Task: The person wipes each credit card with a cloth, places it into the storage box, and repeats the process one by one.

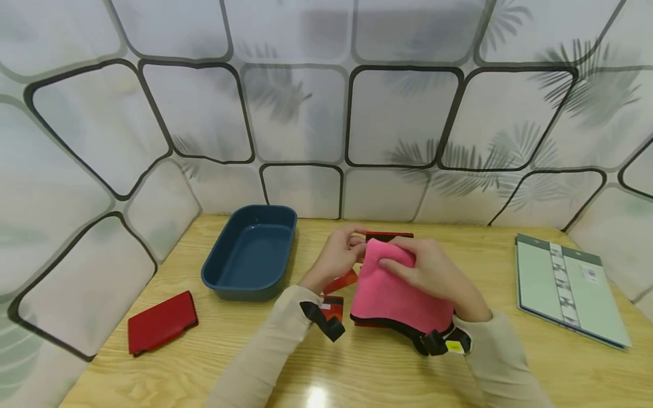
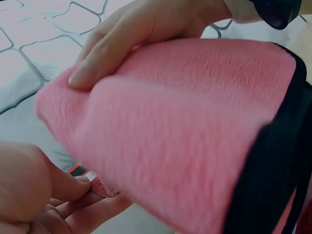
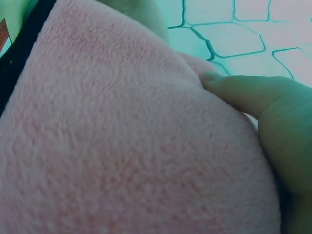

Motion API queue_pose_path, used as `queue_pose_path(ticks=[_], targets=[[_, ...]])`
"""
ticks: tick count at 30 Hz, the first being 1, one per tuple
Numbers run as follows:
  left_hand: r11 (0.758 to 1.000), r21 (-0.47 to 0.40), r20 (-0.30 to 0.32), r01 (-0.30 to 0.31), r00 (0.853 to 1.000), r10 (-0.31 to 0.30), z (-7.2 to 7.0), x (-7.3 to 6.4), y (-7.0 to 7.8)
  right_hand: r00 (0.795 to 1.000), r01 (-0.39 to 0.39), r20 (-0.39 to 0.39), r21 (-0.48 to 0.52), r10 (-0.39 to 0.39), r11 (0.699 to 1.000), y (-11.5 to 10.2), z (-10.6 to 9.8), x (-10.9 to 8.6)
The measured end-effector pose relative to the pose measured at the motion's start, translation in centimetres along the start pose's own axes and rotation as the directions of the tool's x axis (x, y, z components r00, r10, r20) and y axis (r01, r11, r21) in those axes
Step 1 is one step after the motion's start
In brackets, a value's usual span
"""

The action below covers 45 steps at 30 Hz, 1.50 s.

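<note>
My right hand (image 1: 439, 275) grips a pink fuzzy cloth (image 1: 380, 292) with a black border, the thumb pressing on its face. In the right wrist view the cloth fills most of the picture, with the right thumb (image 3: 239, 92) over its edge. Just left of the cloth, my left hand (image 1: 336, 255) pinches a small red, white and black card (image 2: 101, 186) between thumb and fingers, clearest in the left wrist view. Beneath and around the hands lie red cards (image 1: 333, 307), partly hidden by the cloth and left wrist. A black and red flat item (image 1: 390, 234) shows behind the cloth.
A deep blue rectangular tray (image 1: 219, 292) stands left of the hands. At the table's left side lies a red wallet-like case (image 1: 162, 323). A pale green folder (image 1: 541, 283) with a patterned band lies on the right. A patterned curtain (image 1: 301, 113) surrounds the wooden table.
</note>
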<state>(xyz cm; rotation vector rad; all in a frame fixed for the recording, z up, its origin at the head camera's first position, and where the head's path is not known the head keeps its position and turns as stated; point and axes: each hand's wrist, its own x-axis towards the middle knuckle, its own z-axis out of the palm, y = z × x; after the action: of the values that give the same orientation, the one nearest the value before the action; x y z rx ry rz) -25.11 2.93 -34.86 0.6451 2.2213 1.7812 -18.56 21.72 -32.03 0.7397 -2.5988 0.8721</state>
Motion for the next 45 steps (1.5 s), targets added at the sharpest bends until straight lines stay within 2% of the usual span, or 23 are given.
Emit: queue_pose_path(ticks=[4, 11, 19, 24, 29, 34, 45], targets=[[1.0, 0.006, 0.026, -0.01, 1.0, 0.01, 0.1, -0.2, 0.1, 1.0, 0.013, -0.013, -0.045, -0.013, 0.999, -0.2, 0.3, 0.4], [0.998, 0.006, 0.07, -0.055, 0.996, 0.054, 0.9, 0.0, 0.2, 0.997, -0.004, -0.077, -0.202, -0.011, 0.979, 0.2, 0.4, 0.4], [0.997, -0.006, 0.057, -0.079, 0.995, 0.079, 1.6, 0.0, 0.2, 0.995, -0.009, -0.102, -0.306, -0.024, 0.952, 0.4, 0.2, 0.2], [0.997, -0.026, 0.043, -0.072, 0.996, 0.073, 1.8, 0.0, 0.2, 0.994, -0.031, -0.112, -0.357, -0.01, 0.934, 0.4, 0.0, 0.1], [0.998, -0.041, 0.04, -0.055, 0.998, 0.057, 1.8, -0.3, 0.1, 0.991, -0.073, -0.133, -0.378, 0.024, 0.923, 0.4, 0.4, -0.1], [0.998, -0.034, 0.049, -0.053, 0.997, 0.055, 1.4, -0.6, 0.0, 0.987, -0.097, -0.152, -0.368, 0.043, 0.925, 0.2, 0.8, 0.0], [0.999, -0.009, 0.033, -0.048, 0.998, 0.048, 0.2, -0.8, -0.3, 0.988, -0.148, -0.101, -0.335, 0.121, 0.931, -0.2, 1.1, 0.7]])
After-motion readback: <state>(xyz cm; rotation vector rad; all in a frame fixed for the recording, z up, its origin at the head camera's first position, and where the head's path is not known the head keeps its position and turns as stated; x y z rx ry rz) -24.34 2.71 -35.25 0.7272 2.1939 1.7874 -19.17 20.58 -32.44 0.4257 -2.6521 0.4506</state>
